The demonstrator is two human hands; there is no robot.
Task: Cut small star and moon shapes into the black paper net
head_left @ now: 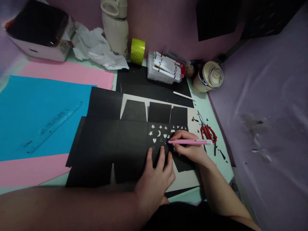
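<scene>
A black card (101,138) with flaps lies unfolded on the table. My left hand (156,179) rests flat on it, its fingers spread just below a patch of white stars, hearts and a moon (158,133). Pinched in my right hand (190,150) is a slim pink pen-shaped tool (187,141), its tip at the card beside those shapes. I cannot make out what kind of tip it has. Faint star outlines show near the left fingertips. Part of another pattern, with small white triangles, is hidden under my right hand.
Red-handled scissors (209,133) and black scraps lie at the right. A white stick (184,96), a box of white pens (166,69), yellow tape (138,51) and a lidded jar (208,77) stand or lie behind. At left, a clear ruler (53,128) rests on blue paper (31,99).
</scene>
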